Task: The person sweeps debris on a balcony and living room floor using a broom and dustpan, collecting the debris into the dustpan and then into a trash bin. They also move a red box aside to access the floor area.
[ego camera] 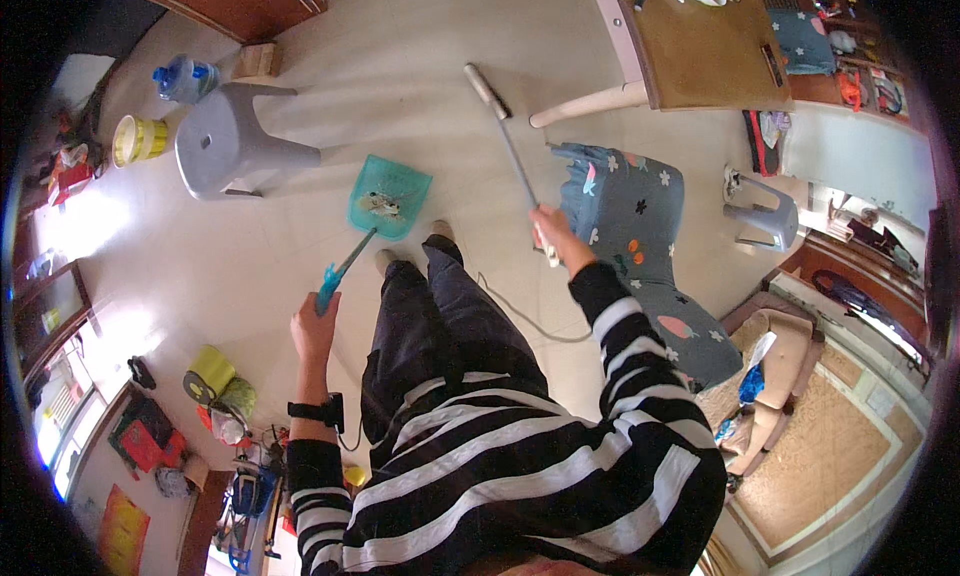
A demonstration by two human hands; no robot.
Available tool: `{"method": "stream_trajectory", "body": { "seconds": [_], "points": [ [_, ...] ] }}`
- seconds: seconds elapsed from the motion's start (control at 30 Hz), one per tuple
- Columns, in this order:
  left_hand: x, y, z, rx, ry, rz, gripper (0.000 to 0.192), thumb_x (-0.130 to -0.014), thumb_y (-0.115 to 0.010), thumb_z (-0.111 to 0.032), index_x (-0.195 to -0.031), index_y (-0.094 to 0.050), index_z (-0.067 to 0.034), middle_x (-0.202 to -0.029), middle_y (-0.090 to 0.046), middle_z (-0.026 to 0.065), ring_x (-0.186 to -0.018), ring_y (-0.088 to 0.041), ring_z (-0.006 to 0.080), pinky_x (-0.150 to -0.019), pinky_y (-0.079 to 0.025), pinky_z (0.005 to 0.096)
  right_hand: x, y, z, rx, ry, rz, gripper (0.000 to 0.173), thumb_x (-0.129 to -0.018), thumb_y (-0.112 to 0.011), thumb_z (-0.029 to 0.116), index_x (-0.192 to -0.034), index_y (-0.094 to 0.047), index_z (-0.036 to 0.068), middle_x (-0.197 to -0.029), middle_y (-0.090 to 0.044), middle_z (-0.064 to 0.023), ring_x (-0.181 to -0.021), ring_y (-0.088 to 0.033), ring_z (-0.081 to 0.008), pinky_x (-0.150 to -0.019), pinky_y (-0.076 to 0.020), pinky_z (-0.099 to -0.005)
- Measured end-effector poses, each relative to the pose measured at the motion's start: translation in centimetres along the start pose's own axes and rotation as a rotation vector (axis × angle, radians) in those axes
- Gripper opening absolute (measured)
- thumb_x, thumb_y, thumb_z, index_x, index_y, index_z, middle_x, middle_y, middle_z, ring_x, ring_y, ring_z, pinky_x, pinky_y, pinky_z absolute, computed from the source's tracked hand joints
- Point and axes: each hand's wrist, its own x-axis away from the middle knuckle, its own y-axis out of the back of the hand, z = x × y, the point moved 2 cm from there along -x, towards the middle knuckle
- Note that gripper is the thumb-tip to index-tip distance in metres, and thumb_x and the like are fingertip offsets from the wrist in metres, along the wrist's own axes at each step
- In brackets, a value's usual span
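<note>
My left hand (314, 325) grips the handle of a long-handled teal dustpan (360, 214). Its pan rests on the floor just ahead of my shoes, with loose debris (386, 204) lying in it. In my right hand (550, 231) is the grip of a long-handled floor-cleaning tool (519, 159) with a grey pole. The tool's bar-shaped head (486, 92) is on the floor, ahead and to the right of the dustpan, apart from it. Whether that head is a brush or a roller is unclear.
A fabric-covered chair (637, 201) stands close to my right arm, near a table (705, 58). To the left are a grey plastic stool (232, 144), a yellow bin (139, 140) and a water bottle (186, 79). A cable (525, 319) lies on the floor by my legs.
</note>
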Motion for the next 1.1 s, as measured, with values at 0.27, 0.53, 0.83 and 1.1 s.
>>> {"method": "stream_trajectory", "body": {
  "seconds": [0.27, 0.53, 0.83, 1.1],
  "points": [
    [-2.1, -0.6, 1.3, -0.079, -0.035, 0.082, 0.041, -0.080, -0.062, -0.044, -0.074, -0.055, -0.004, -0.062, -0.057, 0.0173, -0.061, -0.058, 0.0373, -0.054, -0.044, 0.0452, 14.2, -2.9, -1.2, -0.086, -0.040, 0.120, 0.034, -0.086, -0.055, 0.019, -0.115, -0.052, 0.001, -0.057, -0.049, -0.0016, -0.043, -0.048, -0.0094, -0.035, -0.0406, -0.0257],
    [-2.0, -0.6, 0.8, -0.073, -0.048, 0.081, 0.041, -0.081, -0.060, -0.046, -0.079, -0.057, -0.005, -0.066, -0.060, 0.0173, -0.065, -0.059, 0.0372, -0.057, -0.046, 0.0467, 8.3, -0.8, 0.6, 0.121, 0.063, -0.082, 0.051, -0.082, -0.057, 0.015, -0.128, -0.043, -0.002, -0.058, -0.050, -0.0041, -0.041, -0.048, -0.0124, -0.035, -0.0425, -0.0290],
    [-1.9, -0.5, 1.1, -0.053, -0.047, 0.064, 0.040, -0.081, -0.061, -0.044, -0.079, -0.057, -0.004, -0.067, -0.060, 0.0183, -0.063, -0.059, 0.0372, -0.055, -0.046, 0.0454, 9.1, 0.0, -1.9, 0.432, -0.003, 0.040, 0.060, -0.072, -0.058, 0.006, -0.130, -0.042, 0.001, -0.059, -0.052, -0.0069, -0.042, -0.050, -0.0159, -0.036, -0.0430, -0.0315],
    [-1.8, -0.2, 1.1, -0.036, -0.047, 0.083, 0.039, -0.082, -0.060, -0.043, -0.079, -0.057, -0.004, -0.069, -0.060, 0.0177, -0.066, -0.060, 0.0371, -0.056, -0.047, 0.0455, 20.7, 1.8, -2.1, 0.496, -0.041, 0.076, 0.063, -0.071, -0.063, 0.007, -0.132, -0.044, 0.008, -0.064, -0.057, -0.0084, -0.041, -0.050, -0.0136, -0.038, -0.0425, -0.0293]
  ]
}}
